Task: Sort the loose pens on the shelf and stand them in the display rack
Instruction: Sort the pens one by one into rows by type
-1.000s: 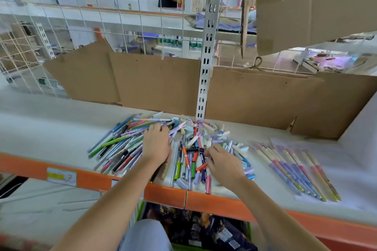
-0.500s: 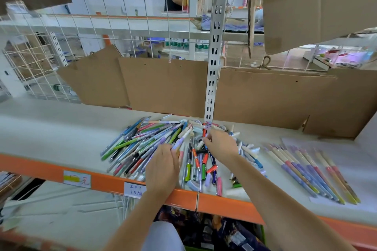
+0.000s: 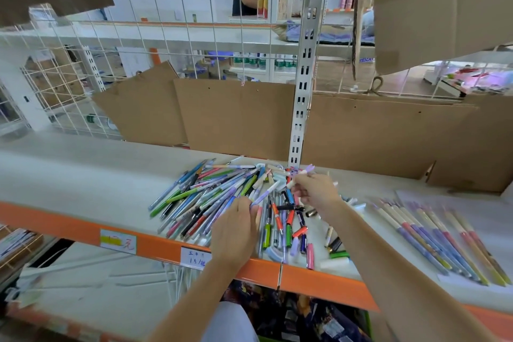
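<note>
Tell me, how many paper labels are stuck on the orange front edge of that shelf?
2. The yellow-marked label is towards the left of the orange edge. The handwritten label is to its right, below the left hand. The forearms may hide others.

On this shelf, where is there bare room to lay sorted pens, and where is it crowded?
Bare shelf runs from the left end to the pen pile, and behind the pile up to the cardboard. A narrow strip separates the right arm from the row of pens. The pile itself is crowded, with both hands in it.
</note>
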